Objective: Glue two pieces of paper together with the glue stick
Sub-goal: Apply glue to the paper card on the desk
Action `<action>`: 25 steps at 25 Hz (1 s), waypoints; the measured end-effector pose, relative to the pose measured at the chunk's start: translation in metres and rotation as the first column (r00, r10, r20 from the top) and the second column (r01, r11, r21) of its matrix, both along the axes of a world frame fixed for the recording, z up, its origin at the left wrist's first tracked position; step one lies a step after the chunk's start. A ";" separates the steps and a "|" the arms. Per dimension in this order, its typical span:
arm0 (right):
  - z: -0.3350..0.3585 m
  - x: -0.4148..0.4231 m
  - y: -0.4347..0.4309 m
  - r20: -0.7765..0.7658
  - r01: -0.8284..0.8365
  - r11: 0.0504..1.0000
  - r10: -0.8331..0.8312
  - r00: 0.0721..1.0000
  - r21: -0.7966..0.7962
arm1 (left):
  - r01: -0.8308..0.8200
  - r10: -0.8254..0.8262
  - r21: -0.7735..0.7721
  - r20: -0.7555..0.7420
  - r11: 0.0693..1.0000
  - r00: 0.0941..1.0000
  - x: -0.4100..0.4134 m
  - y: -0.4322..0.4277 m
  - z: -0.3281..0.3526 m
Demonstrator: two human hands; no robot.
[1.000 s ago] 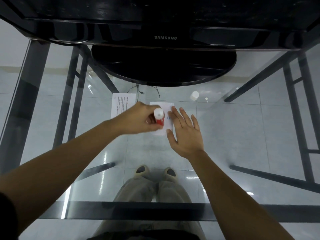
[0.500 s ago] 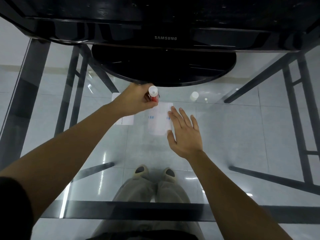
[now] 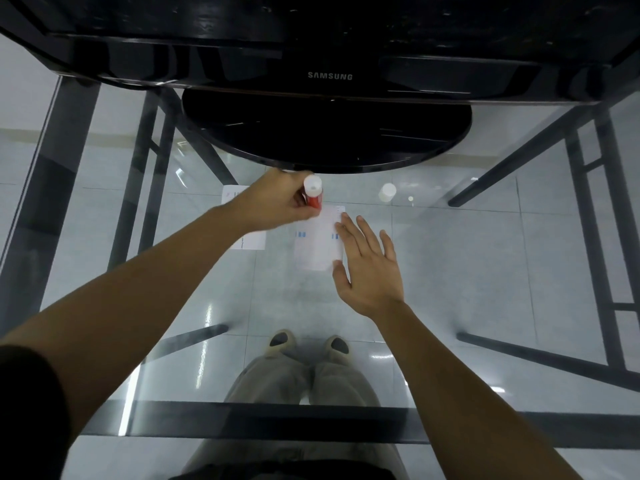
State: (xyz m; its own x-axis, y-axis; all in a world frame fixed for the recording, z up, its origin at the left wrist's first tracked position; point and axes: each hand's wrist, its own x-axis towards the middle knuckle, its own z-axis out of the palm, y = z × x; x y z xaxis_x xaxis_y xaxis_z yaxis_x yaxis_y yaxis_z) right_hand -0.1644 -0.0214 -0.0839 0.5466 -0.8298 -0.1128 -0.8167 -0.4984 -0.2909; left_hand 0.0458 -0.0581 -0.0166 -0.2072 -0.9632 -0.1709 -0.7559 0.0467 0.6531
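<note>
While our left hand (image 3: 277, 202) grips the glue stick (image 3: 313, 196) at the far left corner of the nearer paper slip (image 3: 317, 242), our right hand (image 3: 369, 268) lies flat and open, fingers spread, with its fingertips (image 3: 341, 228) pressing that slip's right edge onto the glass surface (image 3: 485, 271). We hold the glue stick roughly upright, its red body pinched between thumb and fingers and its white end pointing up towards us; its lower end is at the slip's corner, though we cannot tell whether it touches the paper. A second paper slip (image 3: 249, 237) with printed text lies just to the left, partly hidden under our left wrist and apart from the first. The white cap (image 3: 387, 192) of the glue stick stands on the surface to the right, well apart from both hands. Beyond our hands sits the round black base (image 3: 329, 133) of a Samsung monitor (image 3: 329, 46). Through the glass we see our feet (image 3: 308, 342) on the tiled floor.
</note>
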 end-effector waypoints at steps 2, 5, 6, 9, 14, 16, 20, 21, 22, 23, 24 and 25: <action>0.001 0.000 0.001 0.013 0.005 1.000 -0.005 1.000 -0.001 | -0.077 0.077 -0.020 -0.016 0.997 0.997 0.002 -0.002 0.000; 0.001 0.000 0.000 0.048 0.014 1.000 -0.014 0.999 0.007 | -0.041 0.042 0.022 -0.053 0.999 0.998 -0.004 0.012 -0.002; 0.000 0.000 0.000 0.051 0.015 1.000 -0.015 0.999 0.008 | -0.002 0.004 0.044 -0.049 0.999 0.999 -0.008 0.018 -0.003; -0.001 0.000 0.000 0.037 0.015 1.000 -0.016 0.999 0.008 | 0.049 -0.048 0.074 -0.026 0.996 0.999 -0.013 0.018 -0.006; -0.001 0.000 0.000 0.060 0.011 1.000 -0.011 0.998 0.002 | -0.034 0.034 -0.001 0.026 0.999 0.999 -0.010 -0.011 -0.005; 0.000 0.000 0.000 0.079 0.020 1.000 -0.020 0.997 0.001 | -0.085 0.086 -0.042 0.016 0.995 0.996 -0.013 -0.007 -0.006; 0.003 0.001 0.002 0.072 0.038 0.999 -0.036 0.997 -0.019 | -0.006 0.006 -0.022 -0.018 1.000 1.000 -0.024 0.016 -0.007; 0.003 0.001 0.002 0.067 0.037 0.999 -0.035 0.997 -0.017 | 0.006 -0.006 -0.008 -0.011 1.000 1.000 -0.025 0.015 -0.007; 0.003 0.001 0.001 0.064 0.036 0.999 -0.035 0.997 -0.014 | 0.006 -0.006 0.001 -0.002 1.000 1.000 -0.026 0.011 -0.007; 0.003 0.001 0.001 0.062 0.037 0.999 -0.037 0.997 -0.013 | -0.001 0.001 0.001 0.011 1.000 1.000 -0.026 0.005 -0.008; 0.003 0.001 0.001 0.060 0.040 0.999 -0.039 0.997 -0.012 | -0.014 0.015 -0.009 0.025 1.000 1.000 -0.027 -0.001 -0.008; 0.003 0.001 0.001 0.059 0.042 0.999 -0.042 0.997 -0.010 | -0.035 0.036 -0.029 0.034 0.999 0.999 -0.027 -0.007 -0.008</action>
